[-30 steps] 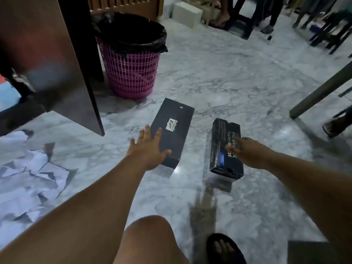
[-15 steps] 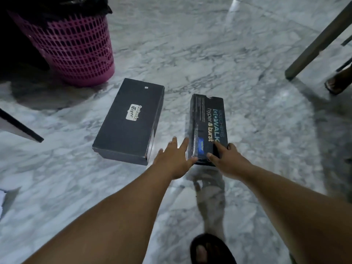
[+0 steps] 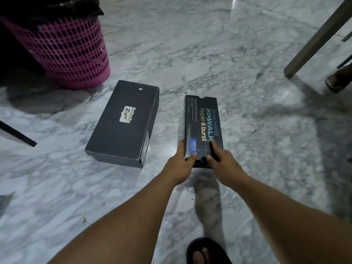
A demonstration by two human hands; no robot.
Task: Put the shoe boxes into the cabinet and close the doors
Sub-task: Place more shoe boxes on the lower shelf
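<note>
Both hands clamped on near end of Skechers box (image 3: 202,126): left hand (image 3: 181,164), right hand (image 3: 222,162). Lift level, lid kept shut; Onitsuka box (image 3: 123,122) next.

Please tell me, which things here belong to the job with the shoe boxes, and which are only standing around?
For the job: Skechers box, held by the left hand and right hand; Onitsuka Tiger box on the floor.

Standing around: pink bin, table leg, black sandal.

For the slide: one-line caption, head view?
Both hands, left and right, grip the Skechers box; Onitsuka box waits beside it.
</note>
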